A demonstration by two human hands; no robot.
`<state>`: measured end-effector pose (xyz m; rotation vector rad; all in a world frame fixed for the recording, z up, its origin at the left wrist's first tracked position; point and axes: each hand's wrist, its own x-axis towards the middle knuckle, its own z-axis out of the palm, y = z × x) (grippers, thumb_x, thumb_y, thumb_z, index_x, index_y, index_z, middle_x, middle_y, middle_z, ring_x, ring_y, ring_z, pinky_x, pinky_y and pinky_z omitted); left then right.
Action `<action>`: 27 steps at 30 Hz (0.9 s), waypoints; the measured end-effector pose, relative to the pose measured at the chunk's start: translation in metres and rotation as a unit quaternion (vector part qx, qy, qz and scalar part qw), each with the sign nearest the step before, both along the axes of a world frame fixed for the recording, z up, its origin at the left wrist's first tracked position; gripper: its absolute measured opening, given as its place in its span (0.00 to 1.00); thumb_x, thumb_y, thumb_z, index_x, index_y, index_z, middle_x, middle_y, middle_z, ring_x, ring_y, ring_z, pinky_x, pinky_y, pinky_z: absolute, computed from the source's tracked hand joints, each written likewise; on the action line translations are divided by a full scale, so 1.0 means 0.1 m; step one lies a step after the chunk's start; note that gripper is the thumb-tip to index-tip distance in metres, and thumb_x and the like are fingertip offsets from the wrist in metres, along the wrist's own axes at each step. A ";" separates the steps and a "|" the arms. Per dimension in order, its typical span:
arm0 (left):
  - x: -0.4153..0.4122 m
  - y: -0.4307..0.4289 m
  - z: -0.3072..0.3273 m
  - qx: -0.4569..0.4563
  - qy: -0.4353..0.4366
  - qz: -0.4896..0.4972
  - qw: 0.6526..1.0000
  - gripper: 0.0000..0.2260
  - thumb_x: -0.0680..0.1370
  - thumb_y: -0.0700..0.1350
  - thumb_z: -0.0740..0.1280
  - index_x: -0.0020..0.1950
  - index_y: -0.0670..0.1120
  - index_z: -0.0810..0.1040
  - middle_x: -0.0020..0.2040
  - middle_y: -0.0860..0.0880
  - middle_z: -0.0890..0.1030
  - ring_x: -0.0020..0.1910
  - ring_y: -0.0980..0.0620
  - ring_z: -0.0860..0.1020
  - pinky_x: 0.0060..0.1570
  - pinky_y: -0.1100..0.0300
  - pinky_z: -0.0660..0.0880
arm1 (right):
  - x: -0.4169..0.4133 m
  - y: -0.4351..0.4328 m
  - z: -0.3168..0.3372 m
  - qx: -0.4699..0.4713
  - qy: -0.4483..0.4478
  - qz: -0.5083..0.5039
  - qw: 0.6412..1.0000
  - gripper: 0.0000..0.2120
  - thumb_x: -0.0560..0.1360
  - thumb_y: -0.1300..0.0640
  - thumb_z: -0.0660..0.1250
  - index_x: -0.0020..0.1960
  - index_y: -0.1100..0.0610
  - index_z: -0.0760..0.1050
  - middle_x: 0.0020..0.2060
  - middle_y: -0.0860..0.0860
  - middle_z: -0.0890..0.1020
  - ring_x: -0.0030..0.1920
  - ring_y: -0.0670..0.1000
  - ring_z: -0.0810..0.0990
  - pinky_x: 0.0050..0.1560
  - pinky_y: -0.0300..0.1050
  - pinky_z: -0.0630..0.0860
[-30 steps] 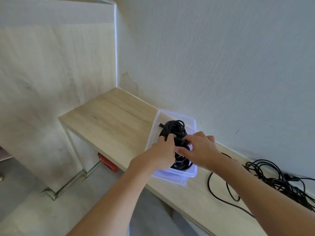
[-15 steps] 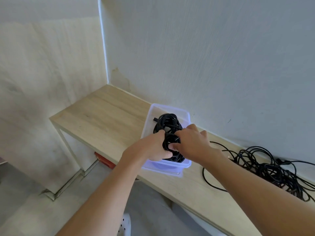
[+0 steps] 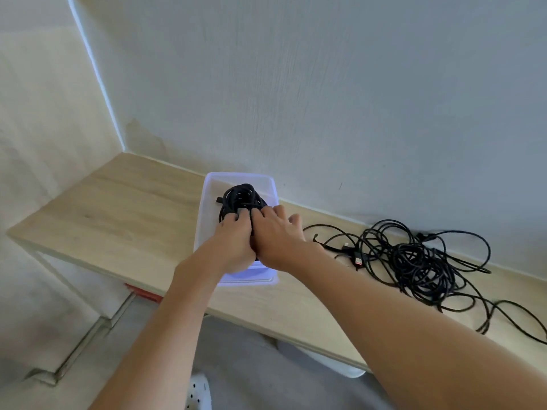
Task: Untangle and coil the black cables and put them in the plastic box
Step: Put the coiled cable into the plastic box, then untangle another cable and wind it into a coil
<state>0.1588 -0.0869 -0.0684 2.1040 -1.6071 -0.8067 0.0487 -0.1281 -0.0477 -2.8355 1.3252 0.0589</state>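
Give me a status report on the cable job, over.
Both busy: left grip and right grip hold coiled cable, inside plastic box. More tangled cables loose on table, right of box. Nothing blocking.

The near half of the coiled cable, mid-frame, lies hidden under the left hand and right hand. Their fingertips sink among the loops, so whether they grip or only press cannot be told. The wrists cover most of the near wall of the plastic box. At lower right, the tangled cables and the table run off the edge. The plugs in the tangle are too small to identify. A white shoe is cut by the bottom edge.
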 end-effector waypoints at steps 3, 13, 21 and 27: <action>0.05 -0.04 -0.04 0.000 0.005 0.003 1.000 0.26 0.64 0.48 0.61 0.61 0.45 0.68 0.57 0.43 0.74 0.58 0.39 0.74 0.58 0.44 0.75 | -0.05 -0.03 0.01 0.041 -0.031 -0.003 0.999 0.16 0.77 0.55 0.62 0.62 0.56 0.64 0.58 0.52 0.71 0.62 0.56 0.66 0.54 0.53 0.64; -0.35 0.01 0.31 -0.161 -0.007 0.002 0.987 0.19 0.65 0.39 0.56 0.52 0.44 0.77 0.52 0.45 0.77 0.54 0.41 0.75 0.52 0.51 0.72 | -0.36 0.05 0.11 0.033 -0.146 -0.041 0.988 0.26 0.74 0.57 0.64 0.71 0.56 0.62 0.61 0.53 0.71 0.61 0.57 0.68 0.59 0.52 0.67; -1.55 -0.14 0.38 -0.226 0.164 -0.060 0.958 0.22 0.76 0.29 0.58 0.63 0.48 0.79 0.59 0.52 0.80 0.59 0.53 0.77 0.59 0.63 0.74 | -1.47 0.15 0.11 0.077 -0.331 -0.157 0.927 0.17 0.71 0.62 0.59 0.58 0.55 0.75 0.50 0.52 0.80 0.52 0.56 0.76 0.51 0.56 0.76; -2.66 -0.30 0.22 -0.179 0.215 -0.142 0.950 0.18 0.78 0.32 0.59 0.61 0.49 0.80 0.55 0.54 0.82 0.57 0.58 0.78 0.61 0.62 0.74 | -2.58 0.30 0.02 0.089 -0.446 -0.291 0.841 0.16 0.72 0.67 0.58 0.48 0.52 0.81 0.36 0.42 0.81 0.37 0.40 0.77 0.34 0.30 0.68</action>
